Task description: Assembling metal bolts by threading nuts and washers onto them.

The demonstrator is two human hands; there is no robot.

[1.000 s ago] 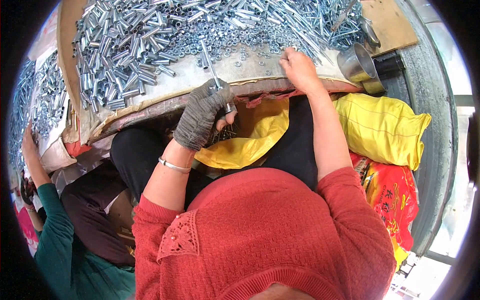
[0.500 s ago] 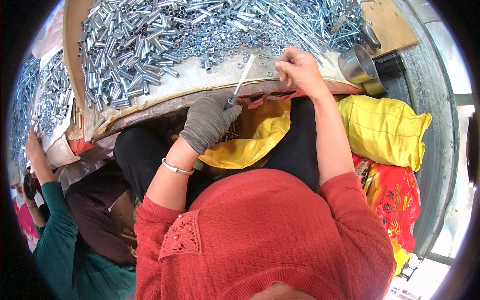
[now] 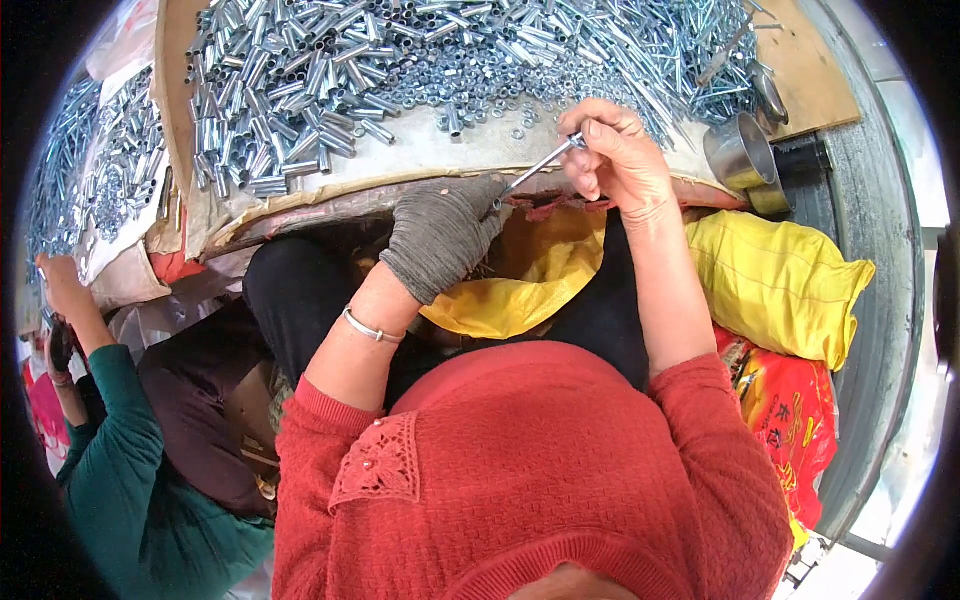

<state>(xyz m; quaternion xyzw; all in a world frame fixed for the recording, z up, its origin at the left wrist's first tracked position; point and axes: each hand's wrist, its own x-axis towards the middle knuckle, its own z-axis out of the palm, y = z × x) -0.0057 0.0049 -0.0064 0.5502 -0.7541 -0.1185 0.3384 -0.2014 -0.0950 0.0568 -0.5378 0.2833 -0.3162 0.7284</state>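
Note:
My left hand (image 3: pixel 440 235), in a grey knit glove, is closed around the lower end of a long thin metal bolt (image 3: pixel 540 170). The bolt slants up to the right, out of the glove. At its upper tip my bare right hand (image 3: pixel 617 155) has thumb and fingers pinched together on a small nut-like piece (image 3: pixel 577 140), mostly covered by the fingers. Just past the right hand lie loose nuts (image 3: pixel 480 85) on the worktop. Below both hands hangs the open mouth of a yellow sack (image 3: pixel 500 305).
Heaps of metal sleeves (image 3: pixel 290 110) and long bolts (image 3: pixel 660 70) cover the worktop. At the right stand a metal cup (image 3: pixel 740 150) and a full yellow sack (image 3: pixel 775 285), with a red bag (image 3: pixel 790 420) below. A co-worker in a green sleeve (image 3: pixel 130 410) works at the left.
My right hand has come to the bolt's tip and pinches there; before, it was apart from it. The bolt has tipped lower to the right. The view has shifted slightly.

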